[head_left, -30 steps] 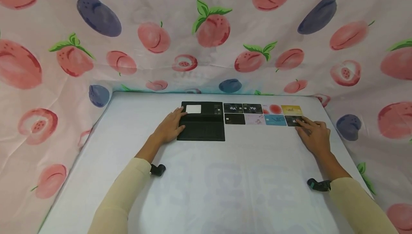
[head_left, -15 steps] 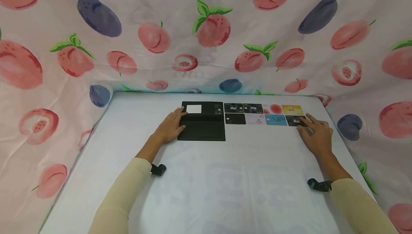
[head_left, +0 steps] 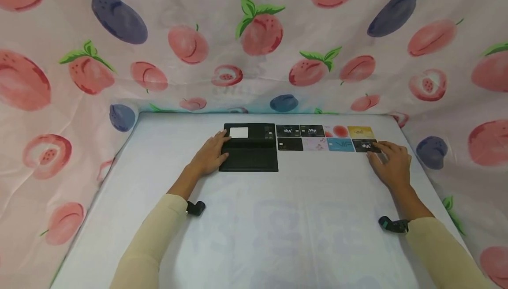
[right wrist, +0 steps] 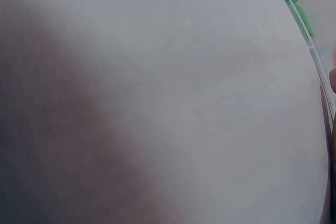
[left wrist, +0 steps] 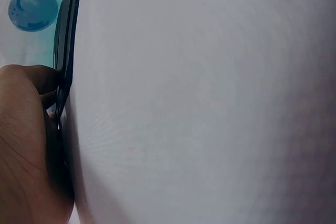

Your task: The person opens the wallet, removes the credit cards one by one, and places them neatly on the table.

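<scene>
A black wallet (head_left: pixel 248 160) lies unfolded on the white table, a white rectangle (head_left: pixel 239 132) in its upper half. My left hand (head_left: pixel 207 154) rests along its left edge, fingers and thumb on the border; the left wrist view shows this hand (left wrist: pixel 23 145) beside the wallet's dark edge (left wrist: pixel 67 30). To the right, several cards lie flat in two rows. At the near row's right end is a black VIP card (head_left: pixel 362 146). My right hand (head_left: pixel 390 163) touches that card's right side with its fingertips. Only a sliver of this hand shows in the right wrist view.
The near row also has a blue VIP card (head_left: pixel 340 145), a pale pink card (head_left: pixel 315 144) and a black card (head_left: pixel 289 144). Behind stand a gold card (head_left: pixel 360 132), a red-patterned card (head_left: pixel 337 131) and two black VIP cards (head_left: pixel 311 131). A fruit-print cloth (head_left: pixel 254 86) hangs behind the table (head_left: pixel 278 227).
My right hand has drawn slightly to the right, uncovering more of the black VIP card. My left hand and the wallet stay put. The head view has tilted a little.
</scene>
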`<state>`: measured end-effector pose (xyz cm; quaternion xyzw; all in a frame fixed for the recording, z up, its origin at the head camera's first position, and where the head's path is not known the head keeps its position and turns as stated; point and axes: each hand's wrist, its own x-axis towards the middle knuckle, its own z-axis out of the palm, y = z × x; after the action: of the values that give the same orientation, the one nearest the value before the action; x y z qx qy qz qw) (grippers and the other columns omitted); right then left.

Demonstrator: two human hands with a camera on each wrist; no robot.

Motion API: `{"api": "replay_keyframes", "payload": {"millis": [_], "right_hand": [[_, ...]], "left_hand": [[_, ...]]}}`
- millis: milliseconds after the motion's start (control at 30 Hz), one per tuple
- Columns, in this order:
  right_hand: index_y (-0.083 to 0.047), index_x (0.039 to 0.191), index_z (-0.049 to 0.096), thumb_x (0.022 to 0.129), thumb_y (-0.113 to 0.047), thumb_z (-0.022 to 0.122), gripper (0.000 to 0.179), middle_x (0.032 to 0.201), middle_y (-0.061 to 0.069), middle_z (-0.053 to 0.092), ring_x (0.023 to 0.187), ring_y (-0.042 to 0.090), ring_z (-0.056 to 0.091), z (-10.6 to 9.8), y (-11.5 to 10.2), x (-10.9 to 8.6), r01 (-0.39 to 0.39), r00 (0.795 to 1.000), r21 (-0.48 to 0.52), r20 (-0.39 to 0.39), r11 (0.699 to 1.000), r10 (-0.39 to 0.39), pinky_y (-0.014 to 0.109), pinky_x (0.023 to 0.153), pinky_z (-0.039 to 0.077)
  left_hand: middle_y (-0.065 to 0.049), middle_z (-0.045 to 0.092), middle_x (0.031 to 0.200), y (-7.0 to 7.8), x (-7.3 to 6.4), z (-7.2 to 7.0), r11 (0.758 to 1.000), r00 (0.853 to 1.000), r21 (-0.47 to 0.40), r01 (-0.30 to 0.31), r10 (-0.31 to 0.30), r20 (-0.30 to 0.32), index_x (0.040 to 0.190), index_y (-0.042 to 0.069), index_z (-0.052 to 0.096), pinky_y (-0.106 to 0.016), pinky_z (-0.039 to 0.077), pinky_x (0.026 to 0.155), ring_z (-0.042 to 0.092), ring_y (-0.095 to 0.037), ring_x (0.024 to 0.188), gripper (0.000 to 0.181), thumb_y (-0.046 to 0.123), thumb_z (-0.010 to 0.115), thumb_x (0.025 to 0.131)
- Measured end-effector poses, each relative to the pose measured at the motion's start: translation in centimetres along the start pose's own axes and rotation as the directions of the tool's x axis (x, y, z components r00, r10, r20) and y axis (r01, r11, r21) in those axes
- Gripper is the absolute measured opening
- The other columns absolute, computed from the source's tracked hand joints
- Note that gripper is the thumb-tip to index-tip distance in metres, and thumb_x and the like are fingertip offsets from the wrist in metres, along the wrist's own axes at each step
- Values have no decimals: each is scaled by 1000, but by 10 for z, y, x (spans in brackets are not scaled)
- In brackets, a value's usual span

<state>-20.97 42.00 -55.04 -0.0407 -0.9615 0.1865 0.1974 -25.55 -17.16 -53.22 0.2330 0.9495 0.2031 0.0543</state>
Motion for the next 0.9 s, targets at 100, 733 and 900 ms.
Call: {"api": "replay_keyframes", "payload": {"millis": [100, 733, 900], "right_hand": [[0, 138, 67, 100, -30, 68, 48, 144, 25, 56, 131, 48, 42, -1, -1, 3, 3, 1000, 8, -7, 1000, -3, 67, 103, 30], [-1, 127, 73, 95, -18, 75, 36, 137, 23, 64, 124, 42, 44, 23, -74, -11, 133, 991, 237, -57, 962, -123, 66, 101, 27], [-4, 128, 72, 94, -18, 79, 37, 135, 20, 65, 123, 40, 44, 32, -103, -8, 165, 986, 307, -21, 937, -167, 65, 101, 28]], "left_hand": [[-18, 16, 174, 1, 1, -3, 1000, 1000, -5, -2, 2, -6, 163, 2, 31, -45, 7, 130, 10, -32, 161, 63, 26, 50, 108], [-16, 13, 175, 3, 2, -2, 1000, 1000, 5, 10, -10, 16, 164, 3, 29, -41, 4, 130, 8, -30, 161, 62, 26, 49, 109], [-16, 14, 175, 0, 0, 0, 1000, 1000, 6, 19, -19, 11, 164, 4, 29, -42, 5, 130, 8, -30, 161, 63, 27, 50, 109]]}}
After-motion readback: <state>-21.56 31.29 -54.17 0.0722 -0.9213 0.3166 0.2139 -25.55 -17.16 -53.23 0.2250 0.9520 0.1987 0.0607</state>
